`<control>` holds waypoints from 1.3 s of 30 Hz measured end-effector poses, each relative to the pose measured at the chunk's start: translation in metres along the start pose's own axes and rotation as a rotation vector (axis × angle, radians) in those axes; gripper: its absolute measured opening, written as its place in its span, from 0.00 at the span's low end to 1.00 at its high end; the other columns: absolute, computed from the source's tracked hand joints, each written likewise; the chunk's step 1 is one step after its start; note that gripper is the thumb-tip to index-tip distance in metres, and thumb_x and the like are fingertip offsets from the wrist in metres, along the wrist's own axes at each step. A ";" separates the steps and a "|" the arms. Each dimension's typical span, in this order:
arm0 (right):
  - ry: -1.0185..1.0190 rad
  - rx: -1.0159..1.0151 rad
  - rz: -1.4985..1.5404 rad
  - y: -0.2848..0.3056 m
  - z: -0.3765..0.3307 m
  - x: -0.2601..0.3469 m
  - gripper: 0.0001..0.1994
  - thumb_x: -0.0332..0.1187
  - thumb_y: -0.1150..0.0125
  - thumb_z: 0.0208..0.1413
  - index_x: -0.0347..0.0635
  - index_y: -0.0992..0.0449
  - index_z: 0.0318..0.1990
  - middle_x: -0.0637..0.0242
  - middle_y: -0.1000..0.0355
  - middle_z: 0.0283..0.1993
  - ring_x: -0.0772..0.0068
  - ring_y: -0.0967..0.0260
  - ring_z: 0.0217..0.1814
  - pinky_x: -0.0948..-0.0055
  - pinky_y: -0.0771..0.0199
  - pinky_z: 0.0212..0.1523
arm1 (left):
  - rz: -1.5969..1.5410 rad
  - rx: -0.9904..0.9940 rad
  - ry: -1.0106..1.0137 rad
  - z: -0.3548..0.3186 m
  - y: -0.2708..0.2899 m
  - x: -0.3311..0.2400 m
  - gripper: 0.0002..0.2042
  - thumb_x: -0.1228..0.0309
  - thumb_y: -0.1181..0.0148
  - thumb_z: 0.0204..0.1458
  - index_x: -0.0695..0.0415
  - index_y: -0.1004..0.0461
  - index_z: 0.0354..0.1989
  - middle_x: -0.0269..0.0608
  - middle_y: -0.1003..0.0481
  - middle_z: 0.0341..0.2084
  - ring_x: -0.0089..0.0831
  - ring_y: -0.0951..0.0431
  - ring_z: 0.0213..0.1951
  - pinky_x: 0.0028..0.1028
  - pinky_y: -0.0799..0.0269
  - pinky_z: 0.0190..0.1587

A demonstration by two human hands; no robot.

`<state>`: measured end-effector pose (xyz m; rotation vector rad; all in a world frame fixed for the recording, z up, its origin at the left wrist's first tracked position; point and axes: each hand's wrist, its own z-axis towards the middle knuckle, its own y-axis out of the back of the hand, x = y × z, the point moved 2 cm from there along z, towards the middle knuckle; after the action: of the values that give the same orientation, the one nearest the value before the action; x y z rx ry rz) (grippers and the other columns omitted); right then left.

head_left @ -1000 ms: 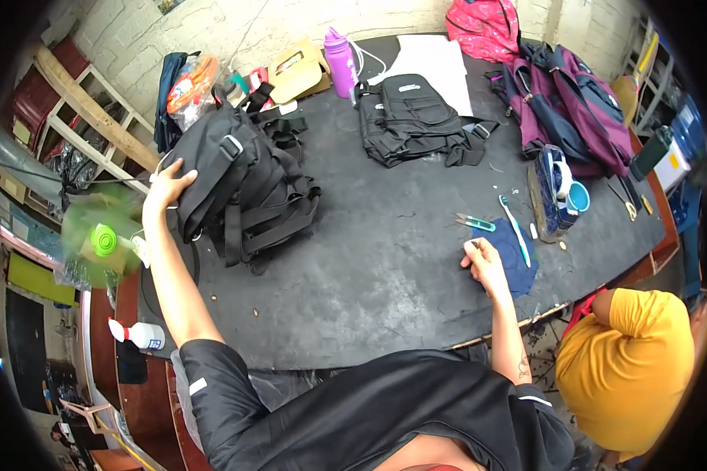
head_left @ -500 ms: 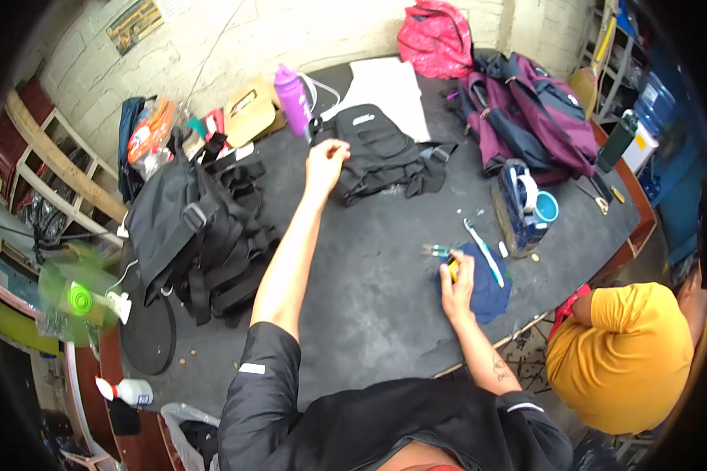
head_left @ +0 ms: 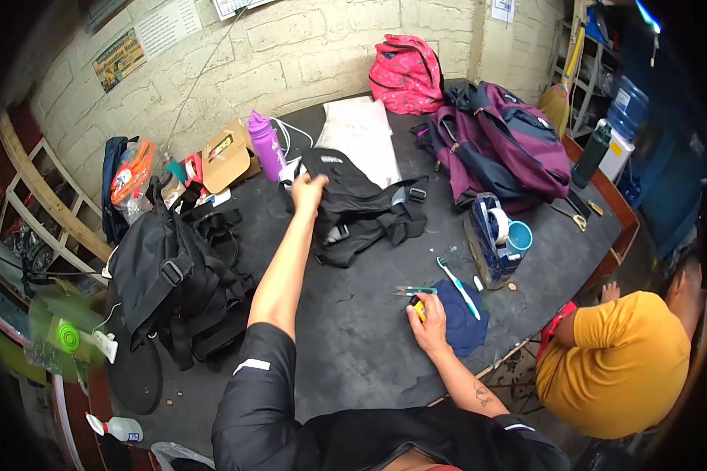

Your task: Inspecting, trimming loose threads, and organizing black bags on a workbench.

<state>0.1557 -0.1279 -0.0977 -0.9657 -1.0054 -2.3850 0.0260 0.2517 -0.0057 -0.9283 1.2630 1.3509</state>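
My left hand (head_left: 307,194) is closed on the left edge of a small black bag (head_left: 346,184) that lies on the dark table with its straps and buckles spread to the right. My right hand (head_left: 428,323) is wrapped round a small yellow-and-black object (head_left: 420,309), mostly hidden by the fingers. Just beyond that hand lie thread snips (head_left: 416,290) with a green part. Beside it a toothbrush (head_left: 459,289) with a white and blue handle rests across a folded navy cloth (head_left: 465,326).
A larger black bag (head_left: 161,267) sits at the left, near a purple bottle (head_left: 267,147) and an open cardboard box (head_left: 229,155). Maroon-and-navy backpack (head_left: 503,145), pink backpack (head_left: 406,74) and tape dispenser (head_left: 491,239) stand right. A person in yellow (head_left: 617,365) bends at the table's right edge.
The view has tilted upward, so the scene sits lower. The small black bag has come a little nearer and spread out, with my left hand now on its left edge. My right hand keeps its grip.
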 end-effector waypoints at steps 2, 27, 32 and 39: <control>0.001 -0.020 0.022 0.001 0.000 0.000 0.14 0.30 0.37 0.50 0.37 0.29 0.44 0.55 0.32 0.38 0.51 0.33 0.42 0.61 0.33 0.43 | -0.379 -0.066 -0.177 -0.030 0.024 -0.045 0.08 0.73 0.33 0.41 0.59 0.28 0.25 0.32 0.27 0.23 0.24 0.27 0.28 0.24 0.30 0.37; 0.074 0.224 0.296 0.009 0.013 0.114 0.14 0.37 0.32 0.48 0.37 0.25 0.37 0.62 0.32 0.33 0.65 0.31 0.31 0.69 0.30 0.32 | -0.818 0.324 0.276 -0.327 0.080 -0.016 0.34 0.87 0.48 0.34 0.64 0.39 0.59 0.43 0.29 0.49 0.33 0.27 0.51 0.28 0.31 0.54; 0.055 0.195 0.237 -0.005 0.005 0.132 0.11 0.34 0.33 0.47 0.40 0.30 0.28 0.66 0.33 0.26 0.66 0.33 0.27 0.67 0.35 0.35 | -0.818 0.406 0.228 -0.339 0.071 -0.026 0.37 0.87 0.50 0.33 0.63 0.41 0.60 0.43 0.29 0.50 0.33 0.26 0.50 0.26 0.28 0.50; 0.135 0.003 -0.279 0.023 0.047 0.104 0.08 0.32 0.35 0.48 0.42 0.30 0.29 0.63 0.34 0.27 0.56 0.33 0.31 0.60 0.35 0.35 | -0.827 0.315 0.235 -0.342 0.074 -0.028 0.39 0.88 0.50 0.33 0.62 0.44 0.63 0.43 0.30 0.51 0.31 0.27 0.50 0.24 0.28 0.46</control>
<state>0.1181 -0.1166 0.0116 -0.6897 -1.1563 -2.6310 -0.0767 -0.0836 -0.0164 -1.2149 1.0318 0.3953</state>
